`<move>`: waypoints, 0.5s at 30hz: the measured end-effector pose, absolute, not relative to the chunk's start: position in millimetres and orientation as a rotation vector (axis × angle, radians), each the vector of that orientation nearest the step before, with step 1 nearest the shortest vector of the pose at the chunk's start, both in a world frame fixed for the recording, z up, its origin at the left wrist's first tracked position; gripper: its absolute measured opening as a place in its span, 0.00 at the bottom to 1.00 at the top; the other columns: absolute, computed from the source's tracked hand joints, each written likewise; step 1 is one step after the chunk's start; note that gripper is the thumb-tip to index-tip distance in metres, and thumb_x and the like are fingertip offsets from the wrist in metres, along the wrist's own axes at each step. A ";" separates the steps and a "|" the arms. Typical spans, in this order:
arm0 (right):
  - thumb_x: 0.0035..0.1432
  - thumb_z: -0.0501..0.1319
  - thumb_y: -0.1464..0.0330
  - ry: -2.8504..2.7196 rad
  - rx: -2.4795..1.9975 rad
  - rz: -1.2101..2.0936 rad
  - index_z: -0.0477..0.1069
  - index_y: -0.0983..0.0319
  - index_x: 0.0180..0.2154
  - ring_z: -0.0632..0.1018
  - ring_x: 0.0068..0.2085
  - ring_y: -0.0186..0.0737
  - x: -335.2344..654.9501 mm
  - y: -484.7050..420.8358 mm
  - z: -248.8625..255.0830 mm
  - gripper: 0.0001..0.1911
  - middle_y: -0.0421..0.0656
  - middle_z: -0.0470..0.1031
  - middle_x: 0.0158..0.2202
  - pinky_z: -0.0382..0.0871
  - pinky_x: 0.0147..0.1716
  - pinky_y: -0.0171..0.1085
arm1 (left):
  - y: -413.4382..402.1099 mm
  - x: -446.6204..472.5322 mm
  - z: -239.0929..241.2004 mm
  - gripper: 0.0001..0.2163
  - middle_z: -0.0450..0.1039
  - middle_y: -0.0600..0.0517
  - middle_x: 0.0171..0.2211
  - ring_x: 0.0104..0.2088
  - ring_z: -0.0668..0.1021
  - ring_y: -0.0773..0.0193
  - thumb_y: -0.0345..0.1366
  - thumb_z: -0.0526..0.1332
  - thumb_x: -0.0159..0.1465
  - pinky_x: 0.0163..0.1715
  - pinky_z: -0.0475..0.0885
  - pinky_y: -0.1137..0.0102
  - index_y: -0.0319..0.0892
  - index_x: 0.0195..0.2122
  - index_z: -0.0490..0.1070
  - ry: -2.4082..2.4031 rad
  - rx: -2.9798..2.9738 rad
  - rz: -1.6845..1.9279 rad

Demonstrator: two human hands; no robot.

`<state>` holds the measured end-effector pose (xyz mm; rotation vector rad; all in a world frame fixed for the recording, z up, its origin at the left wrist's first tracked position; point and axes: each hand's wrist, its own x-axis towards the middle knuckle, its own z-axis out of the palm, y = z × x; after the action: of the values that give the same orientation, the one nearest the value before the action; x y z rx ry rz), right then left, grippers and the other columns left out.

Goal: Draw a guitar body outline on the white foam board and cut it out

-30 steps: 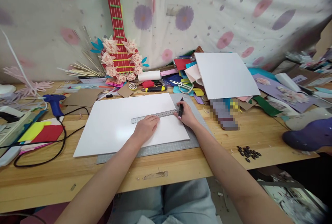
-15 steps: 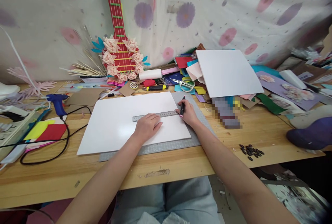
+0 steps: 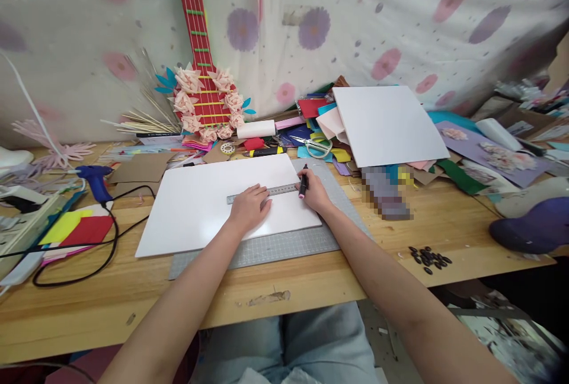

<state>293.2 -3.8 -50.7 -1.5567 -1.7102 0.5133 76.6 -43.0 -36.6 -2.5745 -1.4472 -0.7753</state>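
Note:
A white board [image 3: 191, 206] lies on a grey cutting mat [image 3: 284, 248], overhanging it on the left. Across the board's right half rests a metal ruler [image 3: 280, 191]. My left hand [image 3: 250, 208] is laid flat over the ruler's middle, fingers stretched out and thumb apart. A dark marker with a pink end [image 3: 303, 185] is held in the closed fingers of my right hand [image 3: 316, 192], by the ruler's right end and the board's right edge. The marker points away from me; whether its tip is capped is not clear.
Behind the board lie a yellow-black cutter [image 3: 267, 151], scissors [image 3: 316, 146] and coloured sheets. Another white board [image 3: 391, 126] leans on the pile at right. A blue glue gun [image 3: 95, 179] with its cable is at left, black beads [image 3: 429, 258] at right. A red paper guitar [image 3: 207, 99] stands behind.
The white board has slid a little away from me on the mat, with the ruler and both hands. More of the mat shows along the near edge.

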 end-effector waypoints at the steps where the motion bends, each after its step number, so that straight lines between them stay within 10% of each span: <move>1: 0.49 0.57 0.70 -1.709 -1.550 0.517 0.64 0.58 0.43 0.70 0.43 0.45 293.7 -4.0 -50.8 0.16 0.45 0.69 0.39 0.65 0.43 0.45 | -42.9 76.3 -35.8 0.12 0.75 0.48 0.46 0.51 0.73 0.57 0.36 0.56 0.61 0.53 0.68 0.60 0.40 0.41 0.75 -1.415 -2.565 -0.789; 15: 0.48 0.59 0.67 -1.644 -1.478 0.615 0.63 0.57 0.41 0.73 0.44 0.44 299.0 -3.0 -55.0 0.16 0.44 0.72 0.43 0.66 0.45 0.47 | -71.1 69.4 -39.8 0.15 0.73 0.48 0.50 0.52 0.73 0.60 0.35 0.51 0.65 0.54 0.68 0.62 0.41 0.48 0.71 -1.424 -2.583 -0.728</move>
<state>299.0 -3.0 -55.0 -1.4780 -1.6442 0.6155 69.4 -71.1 -39.8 -2.5828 -1.4239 -0.7285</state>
